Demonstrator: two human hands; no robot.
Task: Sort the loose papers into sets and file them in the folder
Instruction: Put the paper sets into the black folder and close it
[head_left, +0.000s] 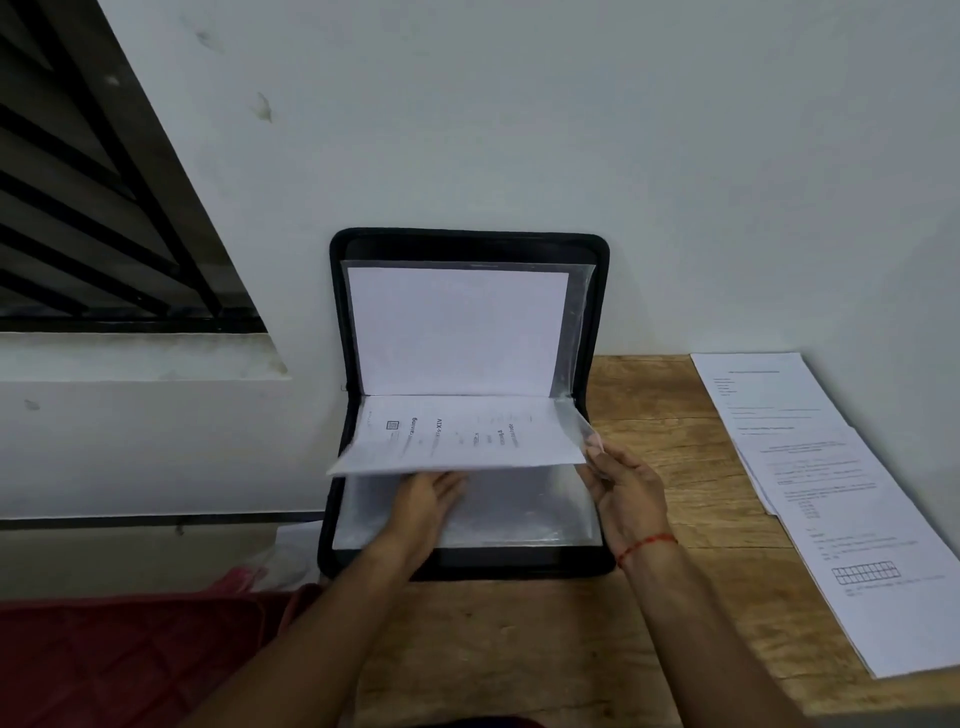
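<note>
Your right grip (623, 493) pinches the sleeved page (457, 436) at its right corner, your left grip (423, 501) (fingers flat) lies beneath it, and the loose papers (810, 467) sit nearer your right.

Wooden table (519, 649), grain showing, far edge against white wall. Black zip folder (519, 567) open on it beneath left hand (431, 501): lower half flat on wood, upper half upright against wall. Printed papers (831, 509) overlapping in row, well right of right hand (631, 493), along table's right edge.
</note>
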